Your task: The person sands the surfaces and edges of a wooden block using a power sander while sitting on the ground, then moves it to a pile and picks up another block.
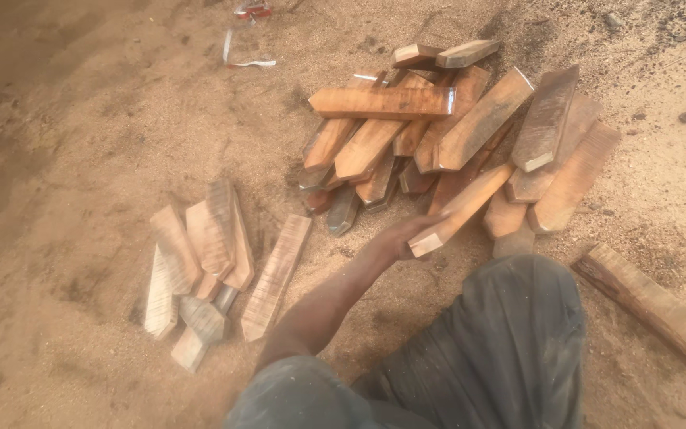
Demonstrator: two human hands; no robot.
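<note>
My left hand [395,238] reaches out from the lower middle and grips the near end of a short orange-brown wooden piece [466,205]. That piece has an angled cut end and lies slanted at the front of a large heap of similar wooden pieces [406,119]. A smaller heap of paler, dusty wooden pieces [208,262] lies to the left of my arm on the sawdust-covered ground [81,159]. My right hand is out of view.
My knee in dark grey trousers [510,342] fills the lower right. A long rough wooden bar [653,310] lies on the ground at the right. A scrap of clear plastic with red [246,40] lies at the top left.
</note>
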